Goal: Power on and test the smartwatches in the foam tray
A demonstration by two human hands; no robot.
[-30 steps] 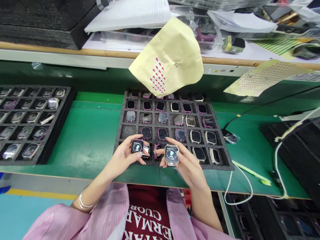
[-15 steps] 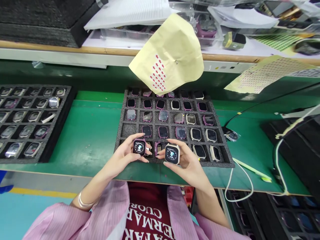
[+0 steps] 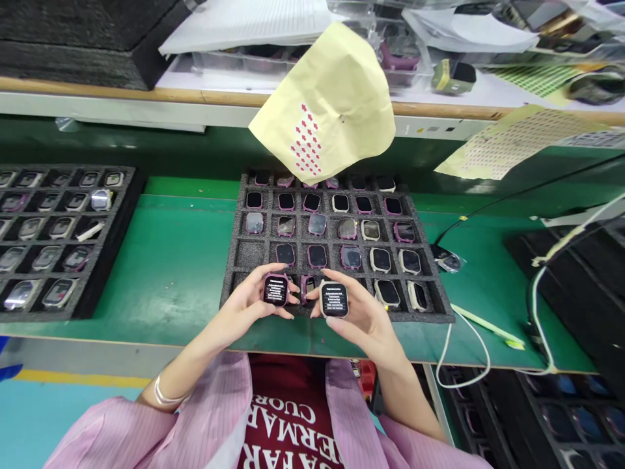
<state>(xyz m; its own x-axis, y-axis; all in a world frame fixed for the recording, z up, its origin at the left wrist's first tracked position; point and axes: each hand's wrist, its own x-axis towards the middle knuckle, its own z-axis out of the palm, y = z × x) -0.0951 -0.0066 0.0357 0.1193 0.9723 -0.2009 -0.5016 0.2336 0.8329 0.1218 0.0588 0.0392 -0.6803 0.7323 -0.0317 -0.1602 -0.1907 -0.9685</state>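
Note:
My left hand is closed on a purple-framed smartwatch, its lit screen facing up and showing lines of white text. Held in my right hand is a smartwatch with a pale cream frame, its screen lit with a similar text list. Both watches are above the front edge of a black foam tray, a short gap apart. Several watches with purple or cream frames sit in the tray's compartments, mostly with dark screens. A purple watch between my hands stands on edge in its slot.
Another foam tray of watches lies on the left of the green bench. A yellow sheet with red arrow stickers hangs from the shelf over the tray's back row. A light-green pen-like tool and white cable lie right.
Both watch screens have switched from clock faces to text lists. My left thumb has moved off the front of its watch. The hands stay in nearly the same place.

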